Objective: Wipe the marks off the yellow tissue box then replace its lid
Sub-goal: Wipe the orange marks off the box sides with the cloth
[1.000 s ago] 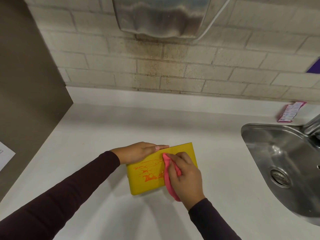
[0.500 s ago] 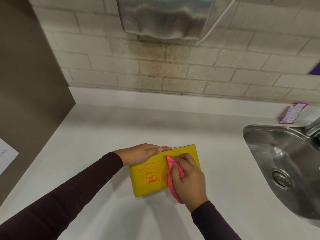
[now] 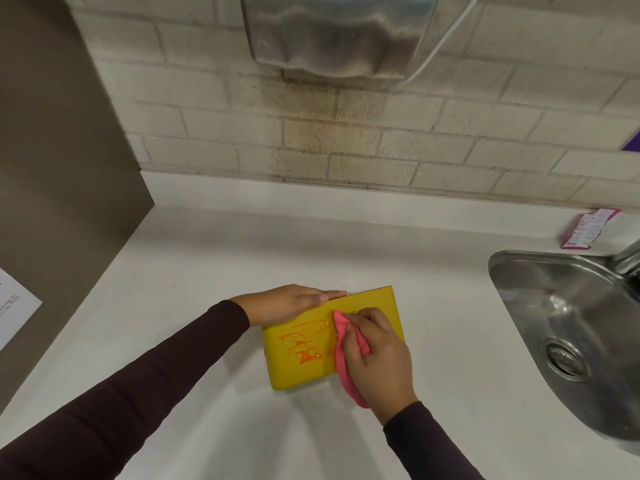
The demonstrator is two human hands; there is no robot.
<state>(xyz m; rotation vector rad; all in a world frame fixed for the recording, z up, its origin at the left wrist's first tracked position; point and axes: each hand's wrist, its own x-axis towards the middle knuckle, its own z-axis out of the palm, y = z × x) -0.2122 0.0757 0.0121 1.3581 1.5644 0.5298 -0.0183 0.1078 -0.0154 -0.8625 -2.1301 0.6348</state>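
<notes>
A yellow tissue box (image 3: pixel 298 372) lies flat on the white counter (image 3: pixel 207 258), its upper face streaked with wet orange marks (image 3: pixel 306 346). My left hand (image 3: pixel 287 303) rests with straight fingers along the box's far edge. My right hand (image 3: pixel 377 355) grips a pink cloth (image 3: pixel 343 362) and presses it onto the right half of the box, beside the marks. No lid is in view.
A steel sink (image 3: pixel 571 334) with a drain is set into the counter on the right, a tap base at its far corner. A pink wrapper (image 3: pixel 588 228) lies behind it. A metal hand dryer (image 3: pixel 336 36) hangs on the brick wall. A brown panel (image 3: pixel 52 168) stands at left.
My right hand with the cloth has shifted slightly over the box's right side. The orange marks remain. My left hand stays on the far edge.
</notes>
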